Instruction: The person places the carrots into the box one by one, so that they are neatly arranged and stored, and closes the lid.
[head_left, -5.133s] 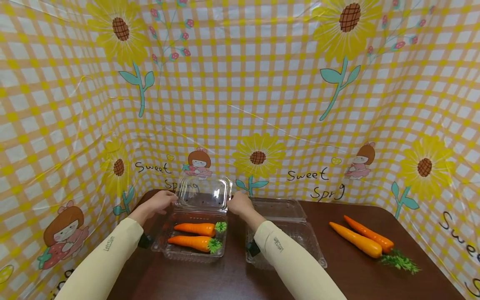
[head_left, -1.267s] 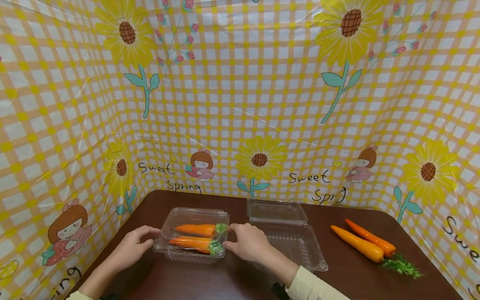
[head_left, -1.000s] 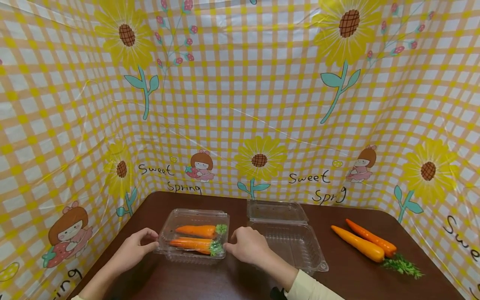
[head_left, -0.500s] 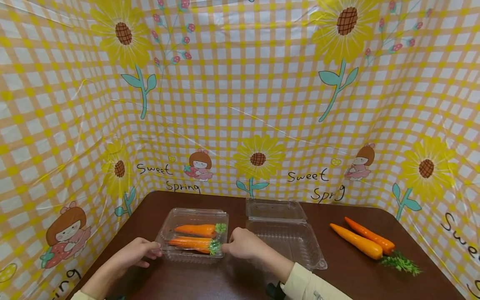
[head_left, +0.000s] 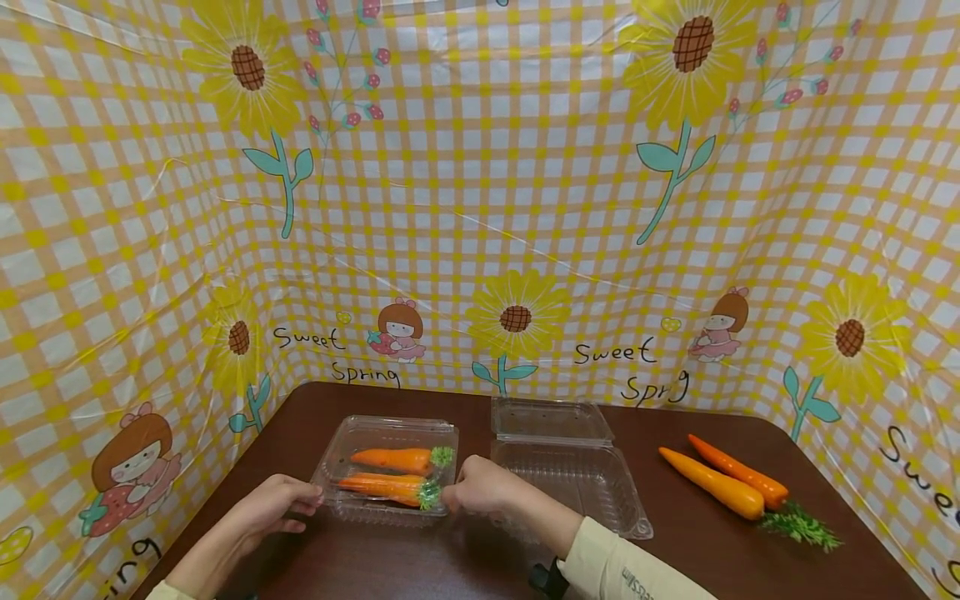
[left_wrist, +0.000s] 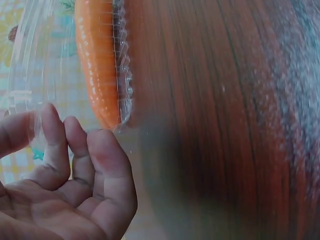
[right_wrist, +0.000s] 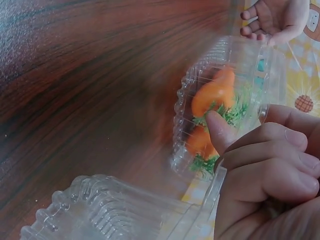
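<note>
A clear plastic clamshell box [head_left: 397, 429] stands at the left of the table with its lid down. Inside it, two orange carrots with short green tops lie side by side, a rear carrot [head_left: 390, 460] and a front carrot [head_left: 378, 486]. My left hand [head_left: 272, 507] pinches the box's left front rim corner between thumb and fingertips, its other fingers loosely bent. At the right front corner my right hand [head_left: 487, 487] pinches the rim between thumb and index finger, the remaining fingers curled in. In the right wrist view the thumb [right_wrist: 220, 131] overlaps the green tops.
Close to the right hand is a second clear clamshell box [head_left: 577, 475], its lid [head_left: 555, 421] folded back. Farther right lie two more carrots, an orange-yellow carrot [head_left: 712, 483] and a redder carrot [head_left: 738, 468], with leafy greens [head_left: 802, 525]. A checked cloth [head_left: 465, 208] rises behind the table [head_left: 360, 567].
The left box's lid stood raised, held at both sides; it has come down over the carrots. Both hands moved forward to the front corners, where the left thumb and fingers then closed on the rim.
</note>
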